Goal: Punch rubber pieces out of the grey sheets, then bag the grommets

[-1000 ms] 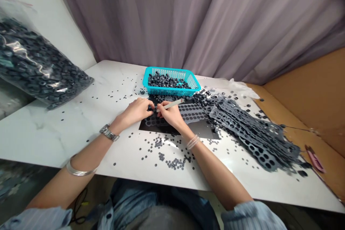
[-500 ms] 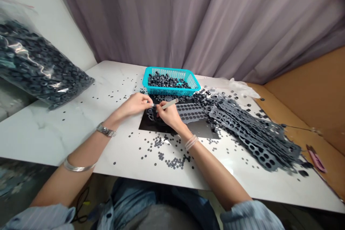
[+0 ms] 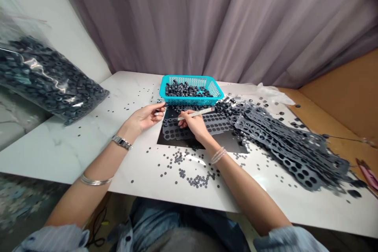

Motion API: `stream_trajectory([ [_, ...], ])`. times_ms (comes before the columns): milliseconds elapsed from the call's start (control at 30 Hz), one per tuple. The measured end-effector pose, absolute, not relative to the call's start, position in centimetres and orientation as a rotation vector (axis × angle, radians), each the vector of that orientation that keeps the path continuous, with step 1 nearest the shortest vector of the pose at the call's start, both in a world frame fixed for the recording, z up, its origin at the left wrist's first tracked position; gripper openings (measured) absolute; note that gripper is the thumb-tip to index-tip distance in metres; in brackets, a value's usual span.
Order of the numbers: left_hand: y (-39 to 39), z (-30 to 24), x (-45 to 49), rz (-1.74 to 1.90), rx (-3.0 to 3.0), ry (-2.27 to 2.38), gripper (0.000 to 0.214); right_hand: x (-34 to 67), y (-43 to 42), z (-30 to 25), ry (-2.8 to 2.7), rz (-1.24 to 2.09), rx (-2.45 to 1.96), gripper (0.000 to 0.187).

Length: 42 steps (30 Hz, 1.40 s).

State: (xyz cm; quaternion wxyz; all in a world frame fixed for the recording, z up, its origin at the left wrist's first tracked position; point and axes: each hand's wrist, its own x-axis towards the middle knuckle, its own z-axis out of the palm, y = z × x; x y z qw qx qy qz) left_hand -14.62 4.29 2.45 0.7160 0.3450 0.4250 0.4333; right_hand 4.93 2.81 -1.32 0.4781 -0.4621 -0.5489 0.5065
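My right hand [image 3: 193, 123] is closed around a slim white pen-like stick [image 3: 203, 112], which slants up to the right. Under that hand lies a dark grey perforated sheet [image 3: 218, 126] with rows of round holes or discs, on a black mat [image 3: 174, 142]. Left of it, my left hand [image 3: 144, 118] is held palm inward with its fingers curled. Its thumb and index finger come together close to the near left corner of a turquoise basket [image 3: 191, 97]; a dark speck shows at their tips, too small to name. Small black ring-like pieces [image 3: 180, 86] fill part of the basket.
A pile of punched grey strips [image 3: 289, 149] covers the right of the white table [image 3: 97, 141]. Small black discs [image 3: 197, 181] are scattered in front. A clear bag of black pieces [image 3: 56, 78] leans at left. Crumpled white plastic [image 3: 274, 93] and a pink-handled tool [image 3: 369, 175] lie at right.
My left hand has moved away from the sheet, up toward the basket's corner. My right hand has shifted slightly right with the stick, uncovering the sheet's left end. The view has shifted slightly.
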Motion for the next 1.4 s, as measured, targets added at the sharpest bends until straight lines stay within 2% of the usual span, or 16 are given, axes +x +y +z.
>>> stream_trajectory([
  [333, 4.2, 1.9, -14.2, 1.031, 1.021, 1.110, 0.016, 5.6, 3.4, -1.3, -1.223, 1.128, -1.121, 0.022],
  [467, 3.8, 1.6, -13.5, 1.124, 1.310, 1.334, 0.039, 6.1, 3.7, -1.5, -1.213, 1.048, -1.141, 0.025],
  [667, 3.0, 2.3, -12.7, 0.976, 1.818, 1.558, 0.015, 5.3, 3.9, -2.2, -1.392, 1.056, -1.138, 0.027],
  [1033, 3.1, 1.0, -12.4, 0.599, 2.229, 1.692, 0.021, 4.2, 3.6, -2.1, -1.649, 0.961, -1.140, 0.026],
  [1400, 2.7, 0.9, -11.8, 0.515, 2.331, 1.752, 0.017, 4.0, 3.3, -1.4, -1.786, 0.834, -1.140, 0.030],
])
